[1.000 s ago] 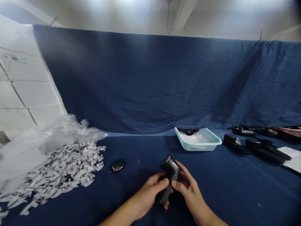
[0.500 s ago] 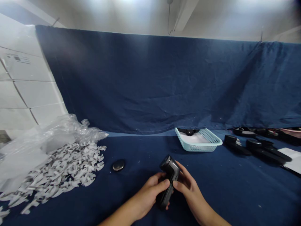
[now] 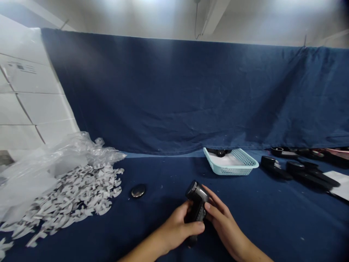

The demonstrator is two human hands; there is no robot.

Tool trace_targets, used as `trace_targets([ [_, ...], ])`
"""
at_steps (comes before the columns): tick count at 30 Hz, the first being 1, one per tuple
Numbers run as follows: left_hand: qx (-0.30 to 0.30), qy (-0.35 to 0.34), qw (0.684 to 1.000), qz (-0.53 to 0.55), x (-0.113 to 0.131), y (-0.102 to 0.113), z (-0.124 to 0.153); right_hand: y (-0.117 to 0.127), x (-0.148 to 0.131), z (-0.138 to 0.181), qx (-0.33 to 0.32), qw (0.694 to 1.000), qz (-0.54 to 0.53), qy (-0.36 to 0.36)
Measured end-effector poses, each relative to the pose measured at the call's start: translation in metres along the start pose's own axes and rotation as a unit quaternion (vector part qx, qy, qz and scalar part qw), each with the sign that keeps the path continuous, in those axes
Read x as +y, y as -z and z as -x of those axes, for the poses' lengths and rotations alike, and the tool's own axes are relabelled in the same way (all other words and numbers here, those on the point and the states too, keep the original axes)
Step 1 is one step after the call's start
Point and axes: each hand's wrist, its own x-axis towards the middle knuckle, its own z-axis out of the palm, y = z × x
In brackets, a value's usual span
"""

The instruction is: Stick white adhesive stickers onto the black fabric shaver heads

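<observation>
Between my two hands is a black handheld device [image 3: 199, 199] with a bent neck and a round, ribbed end; its exact kind I cannot make out. My left hand [image 3: 181, 226] wraps round the handle from the left, its thumb lying across the front. From the right, my right hand [image 3: 221, 214] grips the upper handle, thumb on the front edge and fingers behind, partly hidden. The device leans with its round end up and to the left. A round black disc [image 3: 138, 190] with a shiny rim lies on the blue cloth to the left of my hands.
Many grey-white plastic pieces [image 3: 79, 200] are heaped at left beside clear plastic wrapping [image 3: 68, 156]. A light-blue basket [image 3: 234, 170] holding dark items stands ahead. Several black devices [image 3: 308, 174] and white paper [image 3: 340, 182] lie at right. A blue curtain [image 3: 174, 94] hangs behind.
My left thumb has slid down and to the right across the handle. My right thumb has shifted slightly up. The device has turned a little and stays in both hands.
</observation>
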Motion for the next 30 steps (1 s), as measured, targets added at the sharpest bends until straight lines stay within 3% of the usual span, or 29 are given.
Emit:
trace_targets([
  [15,0.01,-0.051,0.997,-0.054,-0.009,-0.002,0.001,0.001,-0.007,0.0,-0.032,0.998,0.047,0.01],
  [25,0.018,-0.063,0.997,-0.048,-0.01,-0.002,0.0,-0.003,-0.008,0.002,-0.01,0.998,0.055,0.005],
  [30,0.096,-0.149,0.98,-0.095,-0.005,-0.011,-0.002,-0.007,-0.001,0.003,0.027,0.999,0.032,0.016],
])
